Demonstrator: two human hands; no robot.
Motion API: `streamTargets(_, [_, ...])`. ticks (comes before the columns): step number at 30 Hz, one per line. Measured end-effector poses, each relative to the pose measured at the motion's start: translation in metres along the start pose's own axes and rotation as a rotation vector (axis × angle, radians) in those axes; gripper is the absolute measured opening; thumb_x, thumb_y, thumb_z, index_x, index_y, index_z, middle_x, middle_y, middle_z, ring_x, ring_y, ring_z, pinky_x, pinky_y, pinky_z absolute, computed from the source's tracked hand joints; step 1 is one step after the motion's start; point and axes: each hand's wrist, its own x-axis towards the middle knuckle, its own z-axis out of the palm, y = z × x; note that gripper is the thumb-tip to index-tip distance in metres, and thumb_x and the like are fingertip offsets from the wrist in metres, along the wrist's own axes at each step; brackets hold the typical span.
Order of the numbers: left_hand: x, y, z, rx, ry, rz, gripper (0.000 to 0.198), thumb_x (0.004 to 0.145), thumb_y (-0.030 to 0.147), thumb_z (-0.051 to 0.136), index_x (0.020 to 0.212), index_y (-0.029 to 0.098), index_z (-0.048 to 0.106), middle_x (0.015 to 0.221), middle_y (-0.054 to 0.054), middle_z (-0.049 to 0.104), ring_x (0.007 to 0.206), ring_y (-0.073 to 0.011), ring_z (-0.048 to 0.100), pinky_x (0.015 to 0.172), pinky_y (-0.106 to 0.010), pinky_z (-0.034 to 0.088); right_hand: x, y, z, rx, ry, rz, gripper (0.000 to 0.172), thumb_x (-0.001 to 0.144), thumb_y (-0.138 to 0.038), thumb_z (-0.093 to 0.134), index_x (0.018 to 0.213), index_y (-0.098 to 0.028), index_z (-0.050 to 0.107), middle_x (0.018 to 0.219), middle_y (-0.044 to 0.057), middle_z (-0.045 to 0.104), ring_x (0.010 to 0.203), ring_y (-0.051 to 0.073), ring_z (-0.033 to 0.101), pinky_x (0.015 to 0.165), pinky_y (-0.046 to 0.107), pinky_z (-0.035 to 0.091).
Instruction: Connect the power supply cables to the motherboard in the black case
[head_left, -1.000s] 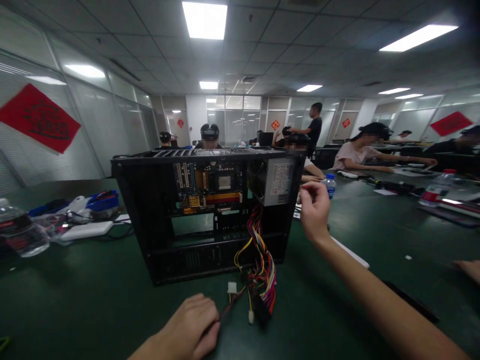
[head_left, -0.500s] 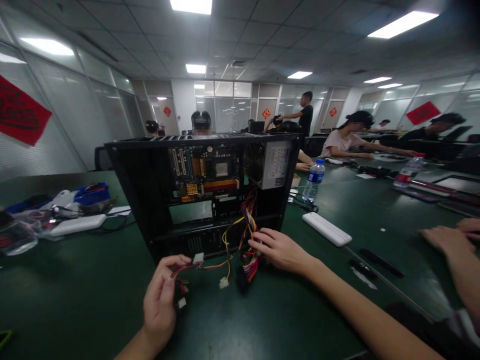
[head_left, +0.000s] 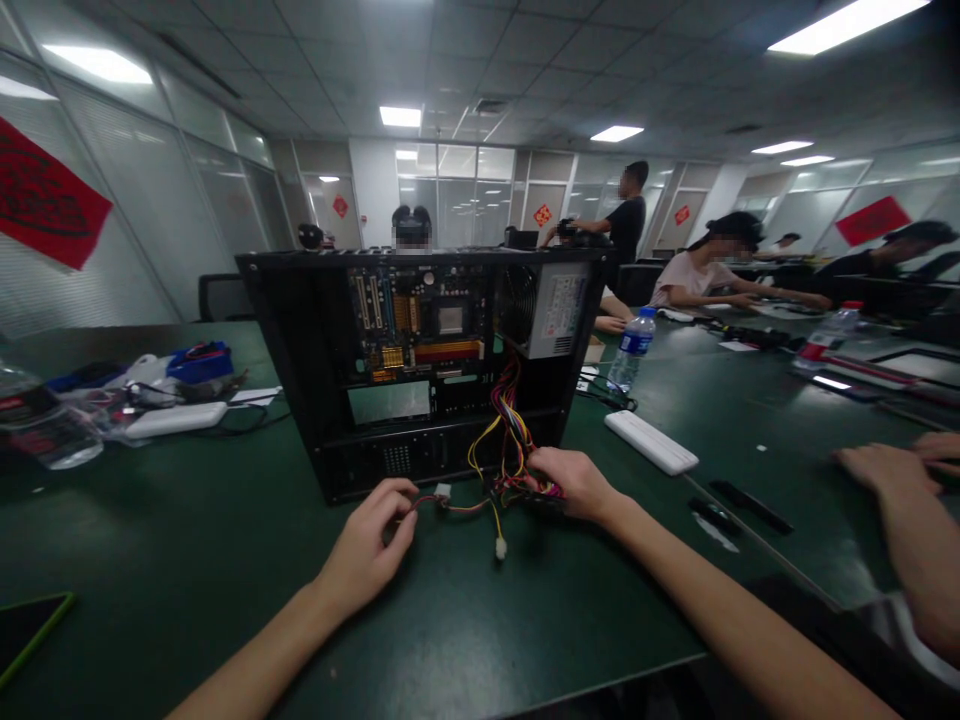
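Note:
An opened black computer case (head_left: 289, 370) stands on the green table, its motherboard (head_left: 450, 318) and silver power supply (head_left: 559, 310) showing. Colourful power cables (head_left: 510, 405) hang from the supply down to the table front. My left hand (head_left: 371, 540) pinches a thin red-and-black cable with a white connector (head_left: 443, 492) close by. My right hand (head_left: 581, 482) is closed around the bundle of cables and their plugs, partly hiding them. Between the hands a yellow wire ends in a small white plug (head_left: 501, 548) lying over the table.
To the right are a white power strip (head_left: 651, 442), a water bottle (head_left: 634, 350) and dark strips (head_left: 750, 505). Another person's hands (head_left: 892, 465) rest at the right edge. Plastic bags, a blue pouch (head_left: 199, 362) and another white strip (head_left: 176, 420) lie left.
My right hand has closed around the cable bundle and drawn it right. My left hand has moved right and nearer the case with its cable. The view has shifted slightly.

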Motion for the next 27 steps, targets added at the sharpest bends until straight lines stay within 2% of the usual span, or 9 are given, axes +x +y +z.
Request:
streamTargets(6, [-0.001,0.005,0.002,-0.078,0.027,-0.046,0.019,0.103,0.029,0.047,0.098,0.018,0.062,0.108,-0.008,0.065,0.097,-0.0162,0.064,0.086,-0.028,0.051,0.004,-0.006,0.008,0.106,-0.328,0.010,0.026,0.106,-0.030,0.046,0.119,-0.016,0.063,0.116,0.011,0.070,0.101,0.022,0.069,0.088,0.033,0.056])
streamTargets(8, [0.001,0.007,0.002,-0.103,0.053,-0.103,0.023,0.103,0.033,0.048,0.095,0.018,0.063,0.101,-0.007,0.066,0.090,-0.0168,0.065,0.081,-0.028,0.052,0.007,-0.008,0.010,0.136,-0.350,0.059,0.028,0.106,-0.031,0.046,0.122,-0.015,0.063,0.121,0.012,0.069,0.108,0.024,0.068,0.095,0.036,0.055])
streamTargets(12, [0.004,0.011,0.000,-0.170,0.045,-0.293,0.031,0.100,0.045,0.052,0.088,0.018,0.062,0.075,-0.002,0.062,0.063,-0.0151,0.061,0.060,-0.026,0.048,0.012,-0.011,0.006,0.242,-0.404,0.107,0.029,0.106,-0.036,0.050,0.114,-0.016,0.068,0.113,0.011,0.071,0.105,0.022,0.069,0.096,0.035,0.055])
streamTargets(16, [0.004,0.011,-0.002,-0.194,0.044,-0.359,0.033,0.099,0.047,0.052,0.088,0.018,0.061,0.069,0.000,0.060,0.055,-0.0143,0.059,0.056,-0.026,0.047,0.014,-0.014,0.003,0.211,-0.459,0.175,0.041,0.098,-0.042,0.065,0.127,-0.014,0.065,0.114,0.014,0.071,0.106,0.025,0.070,0.093,0.035,0.055])
streamTargets(18, [0.006,0.009,-0.003,-0.091,0.059,-0.277,0.031,0.101,0.043,0.050,0.089,0.017,0.063,0.075,-0.002,0.064,0.062,-0.0160,0.063,0.059,-0.028,0.050,0.016,-0.015,0.004,0.137,-0.495,0.184,0.046,0.095,-0.043,0.067,0.130,-0.014,0.064,0.115,0.014,0.071,0.106,0.027,0.070,0.092,0.036,0.056])
streamTargets(20, [0.011,0.005,-0.004,0.138,0.089,-0.074,0.025,0.100,0.036,0.052,0.099,0.016,0.066,0.098,-0.010,0.072,0.088,-0.0228,0.070,0.077,-0.035,0.056,0.017,-0.017,0.006,0.079,-0.522,0.186,0.036,0.098,-0.040,0.062,0.123,-0.015,0.068,0.113,0.013,0.071,0.104,0.027,0.070,0.089,0.037,0.056])
streamTargets(23, [0.031,0.001,-0.008,0.583,0.133,0.259,0.031,0.097,0.027,0.057,0.124,0.015,0.065,0.139,-0.019,0.062,0.133,-0.0354,0.055,0.110,-0.054,0.043,0.018,-0.018,0.009,0.037,-0.526,0.190,0.029,0.101,-0.033,0.054,0.115,-0.014,0.070,0.108,0.013,0.071,0.100,0.026,0.071,0.087,0.036,0.056])
streamTargets(25, [0.052,0.004,-0.009,0.757,0.108,0.308,0.046,0.097,0.032,0.060,0.139,0.012,0.056,0.147,-0.022,0.055,0.139,-0.0383,0.050,0.113,-0.058,0.038,0.017,-0.017,0.011,0.039,-0.516,0.175,0.028,0.102,-0.032,0.052,0.117,-0.013,0.068,0.111,0.014,0.071,0.103,0.026,0.070,0.089,0.036,0.056])
streamTargets(27, [0.076,0.009,-0.008,0.812,0.025,0.244,0.060,0.098,0.045,0.059,0.145,0.008,0.049,0.142,-0.024,0.059,0.130,-0.0379,0.058,0.106,-0.056,0.045,0.016,-0.016,0.011,0.060,-0.498,0.168,0.029,0.103,-0.031,0.050,0.120,-0.014,0.065,0.115,0.013,0.070,0.106,0.025,0.070,0.092,0.036,0.055])
